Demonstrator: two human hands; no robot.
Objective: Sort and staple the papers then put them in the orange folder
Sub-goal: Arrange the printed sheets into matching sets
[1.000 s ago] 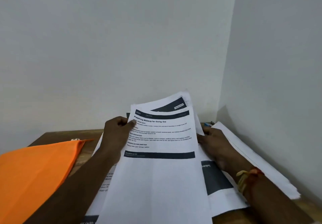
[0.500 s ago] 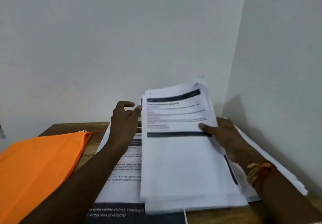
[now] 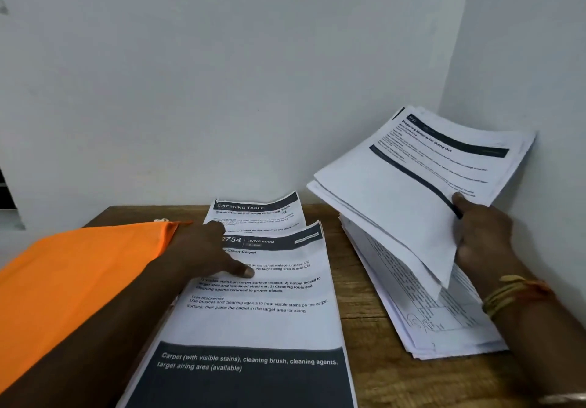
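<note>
My right hand grips a sheaf of printed papers by its edge and holds it in the air at the right, above a stack of papers lying on the table. My left hand rests on the "Clean Carpet" sheet in the middle, its fingers stretched out and pressing the page. Another sheet headed "Dressing Table" lies just behind that one. The orange folder lies flat at the left, partly under my left forearm.
The wooden table stands in a corner, with a white wall behind and another close on the right. A small white object peeks out behind the folder's far edge. No stapler is in view.
My right hand has carried the sheaf from the middle of the table up and to the right. My left hand has let go of it and dropped onto the sheet beneath.
</note>
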